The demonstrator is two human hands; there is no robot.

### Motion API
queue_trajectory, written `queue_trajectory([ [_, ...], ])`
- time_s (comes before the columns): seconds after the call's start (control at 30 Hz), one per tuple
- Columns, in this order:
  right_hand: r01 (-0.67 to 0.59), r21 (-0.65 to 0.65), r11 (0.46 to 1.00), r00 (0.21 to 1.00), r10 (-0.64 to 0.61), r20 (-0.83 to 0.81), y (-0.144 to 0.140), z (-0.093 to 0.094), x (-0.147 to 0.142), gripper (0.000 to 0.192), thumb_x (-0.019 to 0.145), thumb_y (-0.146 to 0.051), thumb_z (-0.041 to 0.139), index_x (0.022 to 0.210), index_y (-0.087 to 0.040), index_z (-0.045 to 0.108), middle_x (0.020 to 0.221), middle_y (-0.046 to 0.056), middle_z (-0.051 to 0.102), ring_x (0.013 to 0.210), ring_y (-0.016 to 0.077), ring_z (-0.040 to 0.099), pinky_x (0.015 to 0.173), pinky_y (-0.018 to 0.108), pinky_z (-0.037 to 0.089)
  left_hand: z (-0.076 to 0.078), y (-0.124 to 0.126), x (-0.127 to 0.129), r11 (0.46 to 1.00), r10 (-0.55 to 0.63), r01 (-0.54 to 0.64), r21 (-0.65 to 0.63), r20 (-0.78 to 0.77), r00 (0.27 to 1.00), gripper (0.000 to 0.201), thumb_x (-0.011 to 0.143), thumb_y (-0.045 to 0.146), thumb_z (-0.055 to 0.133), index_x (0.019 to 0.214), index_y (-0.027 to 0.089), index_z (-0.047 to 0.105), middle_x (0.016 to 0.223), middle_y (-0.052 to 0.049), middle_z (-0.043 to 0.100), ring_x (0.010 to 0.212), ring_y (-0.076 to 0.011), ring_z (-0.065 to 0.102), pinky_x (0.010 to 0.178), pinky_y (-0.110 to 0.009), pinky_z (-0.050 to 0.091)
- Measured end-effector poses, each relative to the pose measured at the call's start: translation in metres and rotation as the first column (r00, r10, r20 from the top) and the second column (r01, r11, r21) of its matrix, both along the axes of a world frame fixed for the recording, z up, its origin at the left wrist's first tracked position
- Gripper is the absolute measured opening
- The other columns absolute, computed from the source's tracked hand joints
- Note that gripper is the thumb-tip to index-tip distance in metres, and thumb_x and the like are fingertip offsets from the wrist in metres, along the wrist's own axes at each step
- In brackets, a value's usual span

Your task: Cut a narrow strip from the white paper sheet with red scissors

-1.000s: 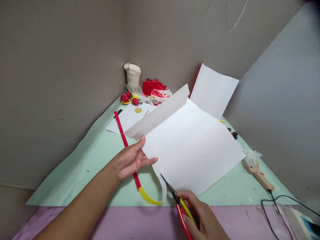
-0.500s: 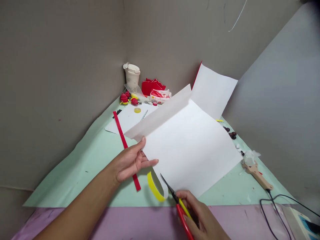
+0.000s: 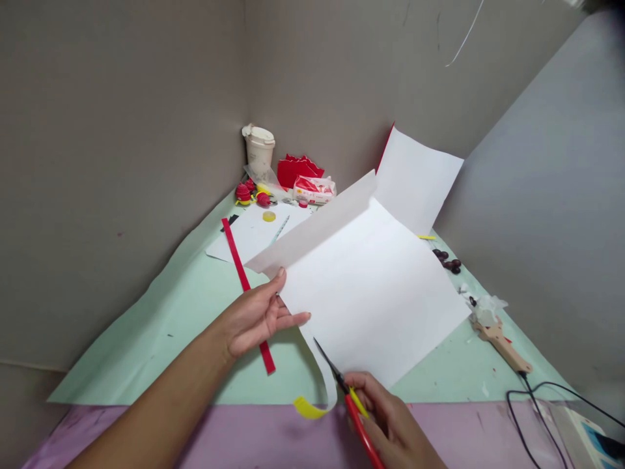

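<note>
A large sheet of paper (image 3: 361,280), white on the side facing me, is held up at a slant, with a fold along its far edge. My left hand (image 3: 258,312) grips its left edge, thumb on top and the other fingers beneath or along it. In my right hand (image 3: 385,417) is a pair of scissors (image 3: 355,417) with red and yellow handles. Their dark blades lie at the sheet's lower left, along a narrow strip (image 3: 312,409) partly cut from it. The strip's loose end curls up and shows yellow. Under my left hand lies a red strip (image 3: 236,254).
At the back stand a white lidded cup (image 3: 260,146), red paper pieces (image 3: 297,169) and a tissue pack (image 3: 315,189). Another white sheet (image 3: 420,176) leans on the wall. On the right are a glue gun (image 3: 502,345), its black cable (image 3: 530,391) and brown beads (image 3: 446,260).
The cut strip hangs lower and looks longer, its yellow end less tightly curled. My left hand holds the sheet in nearly the same place, and the scissors have barely moved.
</note>
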State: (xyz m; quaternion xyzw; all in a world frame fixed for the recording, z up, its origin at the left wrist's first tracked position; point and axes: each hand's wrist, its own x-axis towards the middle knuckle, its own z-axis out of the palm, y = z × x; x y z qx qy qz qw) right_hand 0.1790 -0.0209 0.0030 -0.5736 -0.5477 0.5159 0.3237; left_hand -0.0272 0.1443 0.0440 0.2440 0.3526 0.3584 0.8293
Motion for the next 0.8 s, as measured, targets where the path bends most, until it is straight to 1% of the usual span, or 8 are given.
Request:
queue_trajectory([
  [0.17, 0.027, 0.014, 1.0, 0.999, -0.028, 0.017, -0.0009, -0.0055, 0.0004, 0.045, 0.089, -0.059, 0.044, 0.107, -0.02, 0.057, 0.075, -0.001, 0.045, 0.064, 0.0141, 0.039, 0.062, 0.024, 0.038, 0.0005, 0.0, -0.0006, 1.0, -0.017, 0.017, 0.002, -0.008, 1.0, 0.032, 0.091, 0.033, 0.056, 0.119, 0.018, 0.057, 0.121, -0.012, 0.065, 0.1, -0.0223, 0.066, 0.086, -0.046, 0.058],
  [0.33, 0.038, 0.011, 0.999, 0.999, -0.038, 0.025, -0.0018, -0.0064, 0.0018, 0.047, 0.089, -0.06, 0.044, 0.111, -0.02, 0.057, 0.076, 0.0, 0.046, 0.065, 0.0145, 0.04, 0.062, 0.024, 0.038, -0.0035, 0.0005, -0.001, 1.0, -0.011, 0.011, 0.01, 0.011, 1.0, 0.03, 0.09, 0.033, 0.058, 0.116, 0.019, 0.058, 0.123, -0.01, 0.064, 0.102, -0.021, 0.065, 0.088, -0.049, 0.056],
  [0.47, -0.008, 0.014, 1.0, 1.0, 0.008, 0.028, -0.0006, -0.0033, 0.0039, 0.044, 0.09, -0.056, 0.046, 0.113, -0.02, 0.056, 0.074, -0.001, 0.044, 0.063, 0.014, 0.037, 0.062, 0.025, 0.037, -0.0055, 0.0006, -0.0012, 1.0, -0.001, 0.001, -0.005, 0.023, 1.0, 0.03, 0.089, 0.033, 0.059, 0.115, 0.019, 0.058, 0.121, -0.01, 0.065, 0.1, -0.0206, 0.066, 0.089, -0.05, 0.056],
  [0.6, -0.02, 0.003, 1.0, 0.999, 0.02, 0.035, 0.0005, -0.0015, 0.0048, 0.04, 0.091, -0.053, 0.046, 0.111, -0.02, 0.056, 0.072, -0.002, 0.042, 0.062, 0.0137, 0.036, 0.06, 0.025, 0.036, -0.0048, 0.0005, -0.0009, 1.0, 0.005, -0.005, -0.011, 0.011, 1.0, 0.029, 0.089, 0.032, 0.059, 0.114, 0.017, 0.059, 0.121, -0.011, 0.065, 0.098, -0.0197, 0.066, 0.089, -0.05, 0.056],
  [0.8, -0.045, -0.021, 0.999, 0.998, 0.046, 0.052, 0.0004, -0.0002, 0.0064, 0.035, 0.092, -0.046, 0.046, 0.114, -0.02, 0.054, 0.072, -0.003, 0.04, 0.063, 0.0139, 0.036, 0.059, 0.024, 0.033, -0.0024, 0.0004, -0.0004, 1.0, 0.001, -0.001, -0.011, 0.009, 1.0, 0.027, 0.09, 0.031, 0.058, 0.114, 0.018, 0.059, 0.118, -0.009, 0.067, 0.096, -0.0186, 0.067, 0.088, -0.049, 0.057],
])
